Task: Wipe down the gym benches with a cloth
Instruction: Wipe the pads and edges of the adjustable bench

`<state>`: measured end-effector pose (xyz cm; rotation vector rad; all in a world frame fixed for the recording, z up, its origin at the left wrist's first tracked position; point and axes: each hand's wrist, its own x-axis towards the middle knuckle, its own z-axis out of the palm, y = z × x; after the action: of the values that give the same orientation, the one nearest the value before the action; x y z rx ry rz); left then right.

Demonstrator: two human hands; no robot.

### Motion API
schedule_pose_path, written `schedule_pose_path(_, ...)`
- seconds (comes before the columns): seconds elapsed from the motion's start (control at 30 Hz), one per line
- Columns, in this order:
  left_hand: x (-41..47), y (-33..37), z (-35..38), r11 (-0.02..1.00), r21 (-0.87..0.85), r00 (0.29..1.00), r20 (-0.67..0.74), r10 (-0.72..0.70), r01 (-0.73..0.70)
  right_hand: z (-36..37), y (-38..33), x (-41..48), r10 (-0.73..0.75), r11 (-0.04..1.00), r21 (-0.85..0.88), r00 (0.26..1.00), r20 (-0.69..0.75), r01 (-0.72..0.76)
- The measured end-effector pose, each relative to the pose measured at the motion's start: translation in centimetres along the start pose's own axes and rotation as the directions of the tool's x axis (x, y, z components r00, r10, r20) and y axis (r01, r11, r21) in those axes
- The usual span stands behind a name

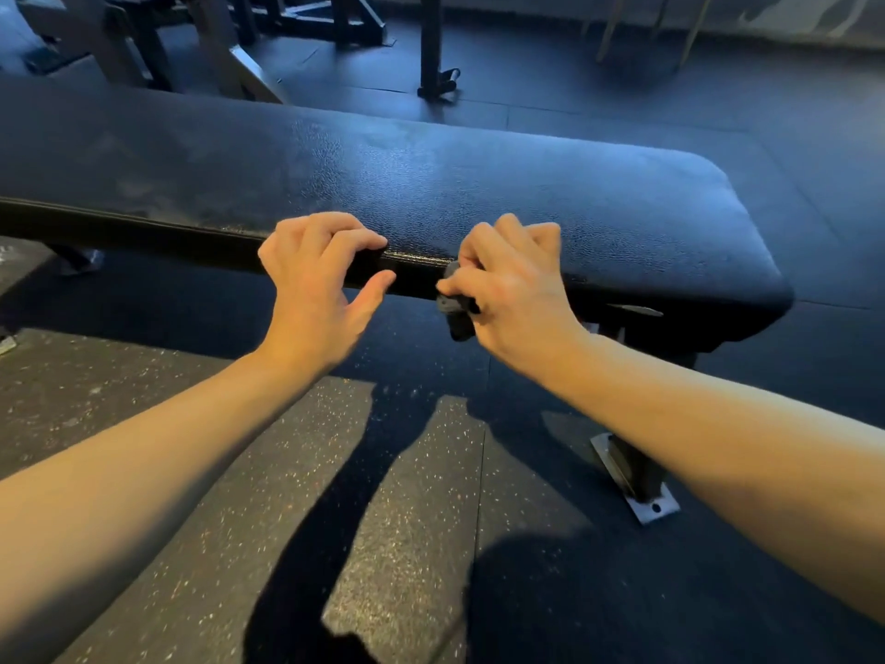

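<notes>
- The right hand (512, 289) grips a dark bunched cloth (455, 309) against the bench (479, 184) at its near edge
- The left hand (311, 289) rests bent fingertips on that edge, thumb apart, seemingly holding nothing
- The person would do best to spread the cloth and wipe firmly along the edge

Open bench top (479, 184), racks (335, 21) behind

A gym: padded bench (431, 184), speckled rubber floor (191, 424), steel racks (335, 16).

Pebbled, faintly glossy padded bench (479, 184); crumpled soft cloth (455, 311); speckled rubber floor (239, 472).
</notes>
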<state>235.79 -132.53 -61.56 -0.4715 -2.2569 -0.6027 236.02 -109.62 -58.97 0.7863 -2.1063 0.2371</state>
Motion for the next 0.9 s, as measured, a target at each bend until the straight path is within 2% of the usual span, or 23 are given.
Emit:
schedule_pose_path(0.27,0.2,0.6,0.5,1.0,-0.027,1.0,-0.016,-0.003,0.002,-3.7,3.9,-4.2,0.025,1.0,-0.003,0.999,0.04,-0.025)
schedule_pose_path(0.57,0.1,0.7,-0.7,1.0,0.0,1.0,0.002,0.008,-0.008,0.1,0.0,0.0,-0.013,1.0,0.013,0.999,0.031,0.013)
schedule_pose_path(0.8,0.2,1.6,0.6,0.999,-0.031,1.0,-0.008,0.022,-0.022,-4.3,4.1,-4.2,-0.01,0.998,-0.061,0.998,0.068,0.014)
schedule_pose_path(0.9,0.3,1.6,0.7,0.999,-0.04,1.0,-0.01,0.023,-0.024,-4.9,4.3,-4.5,0.02,1.0,-0.023,0.999,0.047,-0.019)
